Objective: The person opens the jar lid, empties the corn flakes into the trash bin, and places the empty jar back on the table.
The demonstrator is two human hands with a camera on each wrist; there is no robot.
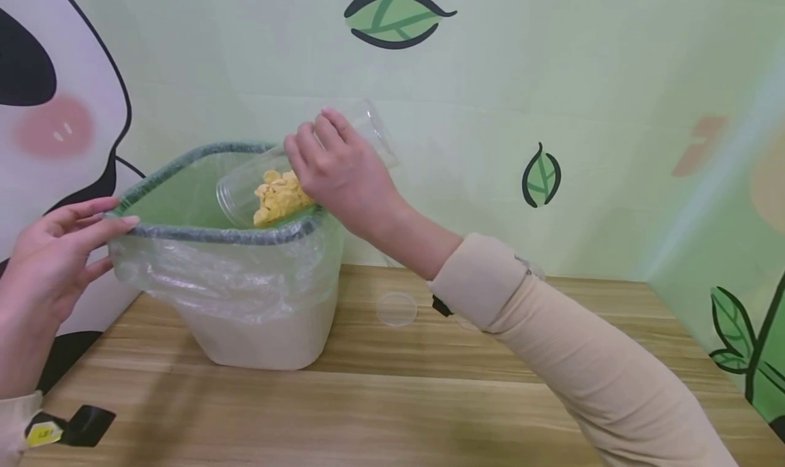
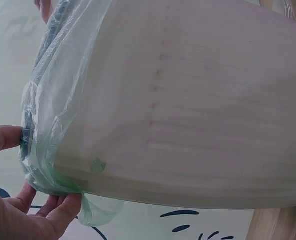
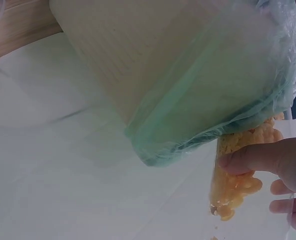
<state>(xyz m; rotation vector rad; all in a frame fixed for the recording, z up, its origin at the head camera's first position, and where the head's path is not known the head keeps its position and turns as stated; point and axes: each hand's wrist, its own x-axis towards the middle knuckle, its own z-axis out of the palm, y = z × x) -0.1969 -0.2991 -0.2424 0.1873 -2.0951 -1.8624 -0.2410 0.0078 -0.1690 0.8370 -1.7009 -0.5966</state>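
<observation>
A white trash bin (image 1: 264,341) stands on the wooden table, lined with a thin green plastic bag (image 1: 227,276) folded over its grey-blue rim (image 1: 208,233). My left hand (image 1: 64,255) grips the bin's left corner through the bag, as the left wrist view shows with its thumb (image 2: 5,137) and fingers around the edge. My right hand (image 1: 337,170) grips a clear plastic cup (image 1: 236,187), tipped sideways with its mouth over the bin's opening. Yellow flakes (image 1: 279,198) lie along the cup's lower side, seen through its wall; in the right wrist view, they are behind the thumb (image 3: 252,159).
A clear round lid (image 1: 396,309) lies on the table (image 1: 368,412) right of the bin. Partly behind the right sleeve (image 1: 484,283) is a small black object (image 1: 440,307). A printed green wall (image 1: 460,112) rises close behind the bin.
</observation>
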